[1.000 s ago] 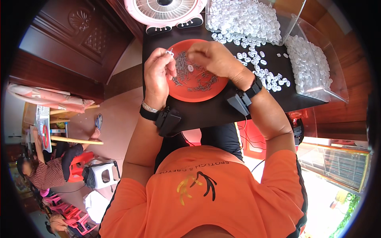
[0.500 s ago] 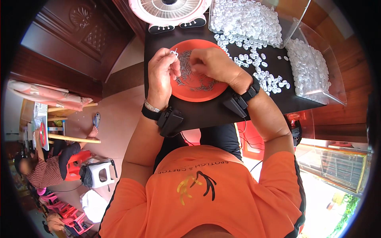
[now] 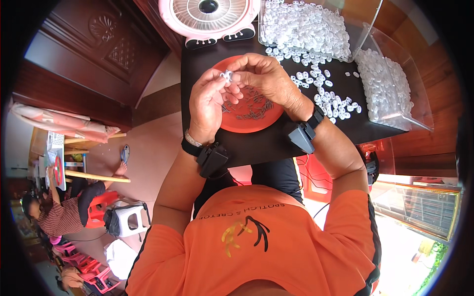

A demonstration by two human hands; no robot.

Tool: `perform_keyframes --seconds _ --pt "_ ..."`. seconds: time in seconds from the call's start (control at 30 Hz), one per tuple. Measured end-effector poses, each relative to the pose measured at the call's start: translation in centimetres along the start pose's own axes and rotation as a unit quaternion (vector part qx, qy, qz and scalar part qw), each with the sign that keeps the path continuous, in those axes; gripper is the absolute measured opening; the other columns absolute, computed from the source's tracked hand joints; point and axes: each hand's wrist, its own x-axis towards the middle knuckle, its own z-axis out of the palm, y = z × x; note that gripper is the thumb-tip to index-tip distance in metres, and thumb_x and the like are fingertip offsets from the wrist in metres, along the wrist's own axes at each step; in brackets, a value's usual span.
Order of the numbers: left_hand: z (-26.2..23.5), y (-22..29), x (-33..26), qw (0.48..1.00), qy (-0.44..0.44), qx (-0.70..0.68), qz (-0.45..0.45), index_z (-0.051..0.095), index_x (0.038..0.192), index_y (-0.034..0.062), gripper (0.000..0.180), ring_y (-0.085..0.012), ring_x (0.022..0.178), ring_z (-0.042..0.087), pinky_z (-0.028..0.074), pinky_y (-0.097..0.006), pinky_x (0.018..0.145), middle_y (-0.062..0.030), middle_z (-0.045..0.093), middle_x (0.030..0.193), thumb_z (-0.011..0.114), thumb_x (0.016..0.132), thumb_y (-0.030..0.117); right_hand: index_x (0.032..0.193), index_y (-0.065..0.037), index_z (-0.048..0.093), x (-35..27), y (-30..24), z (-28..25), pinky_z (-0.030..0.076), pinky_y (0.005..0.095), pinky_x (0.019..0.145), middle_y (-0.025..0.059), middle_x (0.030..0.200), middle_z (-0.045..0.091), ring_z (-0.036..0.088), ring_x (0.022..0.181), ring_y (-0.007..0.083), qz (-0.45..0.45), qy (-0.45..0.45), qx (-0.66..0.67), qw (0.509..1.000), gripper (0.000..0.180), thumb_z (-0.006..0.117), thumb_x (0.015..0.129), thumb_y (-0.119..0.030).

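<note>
Item one: a small white piece (image 3: 226,75), upper centre of the frame, raised above the red plate (image 3: 247,127). Your left hand (image 3: 207,101) pinches it between thumb and fingers, the other fingers curled. Your right hand (image 3: 269,81) meets it from the other side, thumb tip against it (whether the right grip closes on the piece itself, you cannot tell). Beneath your hands: thin grey metal pins (image 3: 253,104), many, scattered across the plate. Carrying the plate: a dark worktop (image 3: 256,146). Just right of the plate: loose white oval pieces (image 3: 335,104). Upper right of the frame: one large heap of white pieces (image 3: 303,24), and a second heap (image 3: 385,89) inside a clear box (image 3: 418,119). Top centre: a pink-rimmed fan (image 3: 208,22). Far left: another person (image 3: 66,217), seated.
</note>
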Motion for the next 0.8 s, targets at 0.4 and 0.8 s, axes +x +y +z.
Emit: perform_keyframes --seconds 0.4,0.8 --pt "0.48 -0.17 -0.50 0.988 0.073 0.134 0.019 0.049 0.074 0.0089 0.017 -0.0062 0.053 0.045 0.032 -0.019 0.050 0.0014 0.048 0.062 0.049 0.087 0.019 0.099 0.002 0.062 0.13 -0.55 -0.82 0.049 0.0197 0.066 0.0035 0.083 0.064 0.057 0.069 0.0072 0.005 0.048 0.016 0.999 0.017 0.065 0.085 -0.008" --pt "0.65 -0.05 -0.53 0.982 0.082 0.168 0.025 0.048 0.072 0.0099 0.017 -0.0048 0.053 0.043 0.031 -0.019 0.050 0.0031 0.047 0.061 0.049 0.086 0.020 0.096 0.001 0.065 0.08 -0.42 -0.50 0.047 0.0180 0.061 0.0017 0.078 0.064 0.056 0.068 0.0050 0.016 0.059 -0.031 0.998 0.015 0.065 0.085 -0.009"
